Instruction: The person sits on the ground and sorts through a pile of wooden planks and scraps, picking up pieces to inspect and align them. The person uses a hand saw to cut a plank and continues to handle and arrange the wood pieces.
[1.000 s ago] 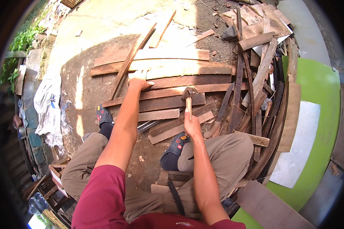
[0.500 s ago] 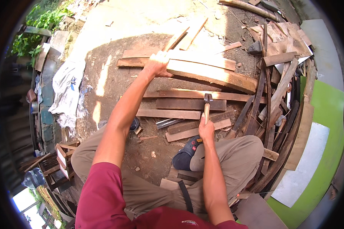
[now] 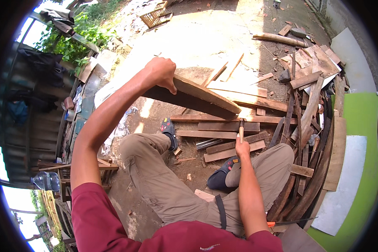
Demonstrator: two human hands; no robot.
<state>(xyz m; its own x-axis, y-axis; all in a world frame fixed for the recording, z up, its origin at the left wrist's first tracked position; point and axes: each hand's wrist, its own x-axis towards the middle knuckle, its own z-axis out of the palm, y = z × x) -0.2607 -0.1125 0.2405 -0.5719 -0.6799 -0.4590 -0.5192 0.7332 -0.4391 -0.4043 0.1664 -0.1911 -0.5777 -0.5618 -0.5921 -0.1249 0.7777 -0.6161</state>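
My left hand point(image 3: 160, 72) is raised and wrapped round the far end of a thick wooden plank point(image 3: 201, 97). The plank tilts down to the right, its lower end near the other boards. In my right hand point(image 3: 242, 148) is a hammer, gripped by its light wooden handle point(image 3: 241, 133), with the head pointing away from me. Below the hammer and to its left lie several boards, among them a brown board point(image 3: 229, 126) and a paler board point(image 3: 206, 134). The plank's lower end comes close to the hammer head; whether they touch I cannot tell.
A heap of scrap wood point(image 3: 311, 105) stands along the right, beside a green panel point(image 3: 359, 122). A saw with an orange handle point(image 3: 271, 224) lies near my right knee. A clear plastic bottle point(image 3: 46, 180) is at the left, and a slatted crate point(image 3: 154, 16) lies far off.
My left hand has lifted the thick plank off the other boards and drawn it up and leftward, tilting it. My right hand still holds the hammer. The view has shifted.
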